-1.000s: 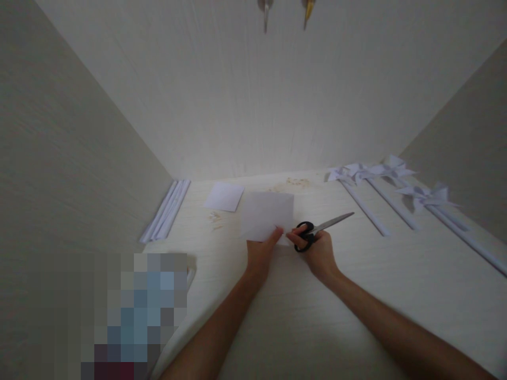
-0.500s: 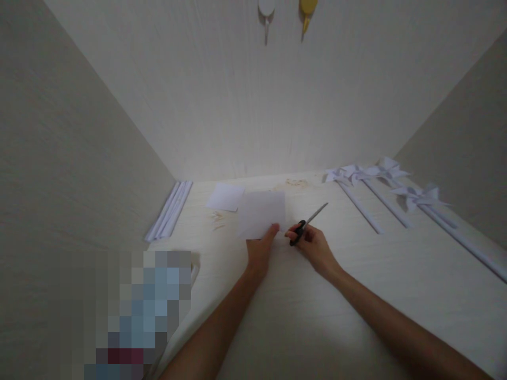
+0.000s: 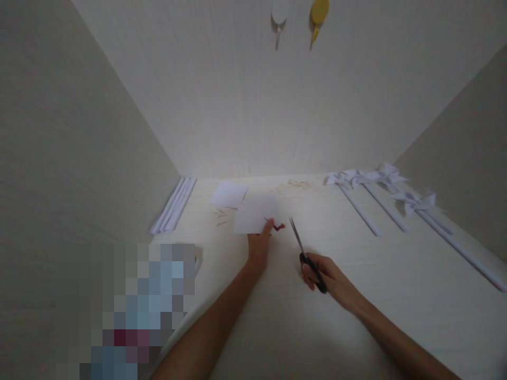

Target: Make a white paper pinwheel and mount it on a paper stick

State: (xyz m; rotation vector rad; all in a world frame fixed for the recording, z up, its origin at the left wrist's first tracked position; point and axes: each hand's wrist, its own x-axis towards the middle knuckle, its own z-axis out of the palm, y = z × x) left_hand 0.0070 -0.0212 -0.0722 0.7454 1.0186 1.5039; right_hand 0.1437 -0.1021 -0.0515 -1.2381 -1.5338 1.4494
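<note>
While the tabletop [image 3: 356,316] fills most of the view between pale walls, the white paper sheet [image 3: 253,215] lies near its middle, and I use this sheet as the landmark. To the right of the sheet, well apart, several white paper pinwheels [image 3: 412,200] lie in a row with their long sticks pointing toward the person, probably set aside so that they do not disturb the work. To the left of the sheet, along the wall, a bundle of white rolled sticks [image 3: 174,205] waits. Just behind the sheet to the left, a smaller white square [image 3: 229,194] lies flat. Above the sheet, high on the back wall, a white hook and a yellow hook [image 3: 319,13] hang.

The left hand [image 3: 259,248] pinches the near right corner of the sheet between thumb and fingers, it seems to keep the paper lifted and steady. Something small and red shows at this corner, but I cannot tell what it is. The right hand [image 3: 325,272], nearer to the person than the sheet and to its right, is closed around the black handles of the scissors [image 3: 304,248]; the thin blades point up toward the sheet and do not touch it. The sheet looks plain, thin and slightly bent.
</note>
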